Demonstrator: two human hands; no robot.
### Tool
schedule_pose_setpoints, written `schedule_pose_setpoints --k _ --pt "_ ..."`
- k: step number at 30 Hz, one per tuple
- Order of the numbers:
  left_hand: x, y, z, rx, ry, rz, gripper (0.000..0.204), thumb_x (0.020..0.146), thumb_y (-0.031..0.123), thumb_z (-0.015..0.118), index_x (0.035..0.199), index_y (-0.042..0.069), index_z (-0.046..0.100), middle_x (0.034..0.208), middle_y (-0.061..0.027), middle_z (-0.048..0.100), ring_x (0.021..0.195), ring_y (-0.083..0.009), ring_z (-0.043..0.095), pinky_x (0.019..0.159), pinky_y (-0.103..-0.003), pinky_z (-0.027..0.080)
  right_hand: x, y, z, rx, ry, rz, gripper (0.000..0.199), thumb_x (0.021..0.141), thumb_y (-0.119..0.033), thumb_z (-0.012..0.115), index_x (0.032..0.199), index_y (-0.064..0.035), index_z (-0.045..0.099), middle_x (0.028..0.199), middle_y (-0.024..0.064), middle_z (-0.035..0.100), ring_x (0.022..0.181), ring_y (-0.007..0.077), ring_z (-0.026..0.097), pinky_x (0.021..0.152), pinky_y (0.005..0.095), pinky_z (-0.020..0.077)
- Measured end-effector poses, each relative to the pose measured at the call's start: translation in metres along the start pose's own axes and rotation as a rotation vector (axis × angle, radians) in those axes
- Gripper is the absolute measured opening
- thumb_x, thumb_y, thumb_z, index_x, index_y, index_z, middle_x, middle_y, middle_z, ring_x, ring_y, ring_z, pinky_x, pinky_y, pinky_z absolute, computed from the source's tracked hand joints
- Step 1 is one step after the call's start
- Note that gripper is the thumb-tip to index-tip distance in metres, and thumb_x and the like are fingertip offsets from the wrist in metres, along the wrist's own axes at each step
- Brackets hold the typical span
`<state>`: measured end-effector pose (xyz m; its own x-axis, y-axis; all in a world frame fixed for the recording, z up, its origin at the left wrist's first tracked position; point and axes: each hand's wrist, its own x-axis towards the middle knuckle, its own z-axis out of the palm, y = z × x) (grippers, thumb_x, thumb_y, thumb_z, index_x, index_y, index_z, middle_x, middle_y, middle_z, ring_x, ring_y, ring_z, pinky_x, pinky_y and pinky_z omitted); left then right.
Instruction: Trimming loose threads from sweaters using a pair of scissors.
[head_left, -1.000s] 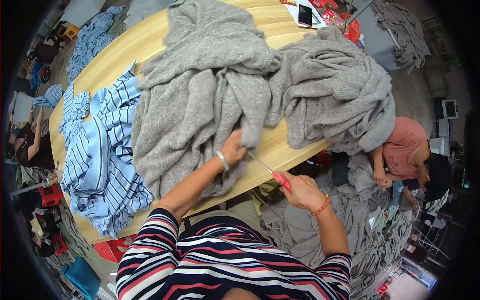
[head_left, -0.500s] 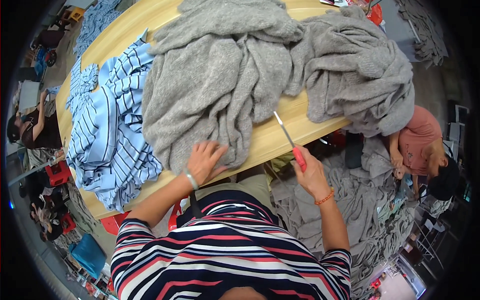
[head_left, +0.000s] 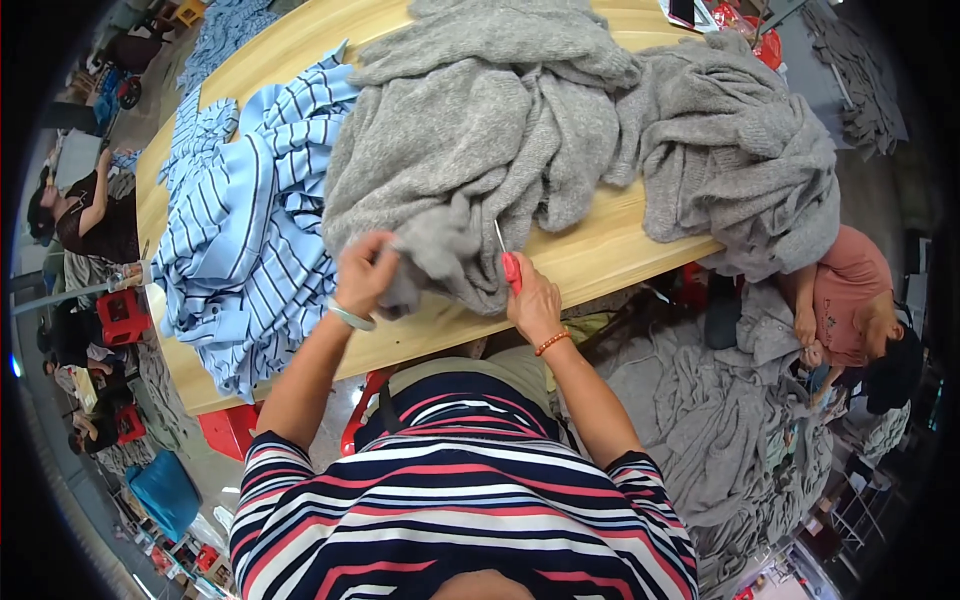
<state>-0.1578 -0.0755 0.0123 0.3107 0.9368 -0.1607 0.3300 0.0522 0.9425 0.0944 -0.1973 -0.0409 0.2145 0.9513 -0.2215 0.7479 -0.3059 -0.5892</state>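
Observation:
A heap of grey knit cloth [head_left: 430, 140] lies across the middle of the wooden table. At its near left edge, my left hand [head_left: 362, 276] is closed on a fold of that grey knit; the cloth beside the fingers is lifted and blurred. My right hand [head_left: 537, 308] grips a tool with a red handle [head_left: 512, 272] and a slim metal blade. The blade points away from me, with its tip over the heap's near folds. I cannot make out the exact kind of tool.
Blue striped shirts [head_left: 245, 220] are piled at the table's left. A second grey knit heap [head_left: 740, 150] covers the right end of the wooden table [head_left: 575, 250]. More grey knits [head_left: 690, 420] lie below on the right, near a person in pink [head_left: 850, 290]. A red stool [head_left: 228, 430] stands under the left edge.
My left hand has gone from lying spread on the knit to gripping and raising a fold. My right hand has brought the red-handled tool leftward to the heap.

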Motion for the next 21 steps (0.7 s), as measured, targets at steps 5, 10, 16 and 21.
schedule_pose_setpoints --k 5,10,16,21 --pt "0.055 0.031 -0.142 -0.096 0.458 0.166 0.018 0.091 0.012 0.060 0.104 -0.001 0.064 0.091 -0.0019 0.065 0.079 -0.0057 0.057 0.071 -0.020 0.046 -0.003 -0.009 -0.078 0.233 0.105 -0.080 0.051 0.080 -0.003 0.057 0.129 -0.0089 0.047 0.110 0.0219 0.061 0.099 0.0386 0.060 0.080 0.0456 0.0472" --pt "0.043 0.024 -0.147 0.523 0.918 0.294 0.024 0.085 0.008 0.061 0.107 0.000 0.061 0.101 -0.0108 0.060 0.079 -0.0165 0.055 0.071 -0.029 0.047 -0.015 0.014 -0.171 0.437 0.295 -0.033 0.053 0.081 0.006 0.057 0.133 -0.0011 0.046 0.088 -0.0022 0.049 0.075 0.0074 0.044 0.071 0.0200 0.0398" --pt "0.001 0.040 0.037 0.877 -0.178 0.770 0.062 0.068 0.021 0.076 0.125 0.013 0.053 0.122 -0.0123 0.057 0.125 -0.0297 0.043 0.104 -0.048 0.031 -0.030 -0.001 -0.221 0.434 0.244 0.009 0.053 0.082 0.008 0.054 0.133 0.0001 0.044 0.113 0.0020 0.055 0.079 0.0071 0.045 0.078 0.0207 0.0419" --pt "0.044 -0.010 0.065 1.122 -0.234 0.915 0.061 0.063 0.020 0.076 0.121 0.015 0.058 0.117 -0.0142 0.058 0.116 -0.0307 0.050 0.099 -0.047 0.037 -0.027 0.006 -0.258 0.297 0.373 -0.068 0.052 0.083 0.006 0.055 0.134 -0.0001 0.044 0.105 0.0012 0.055 0.080 0.0070 0.046 0.077 0.0206 0.0415"
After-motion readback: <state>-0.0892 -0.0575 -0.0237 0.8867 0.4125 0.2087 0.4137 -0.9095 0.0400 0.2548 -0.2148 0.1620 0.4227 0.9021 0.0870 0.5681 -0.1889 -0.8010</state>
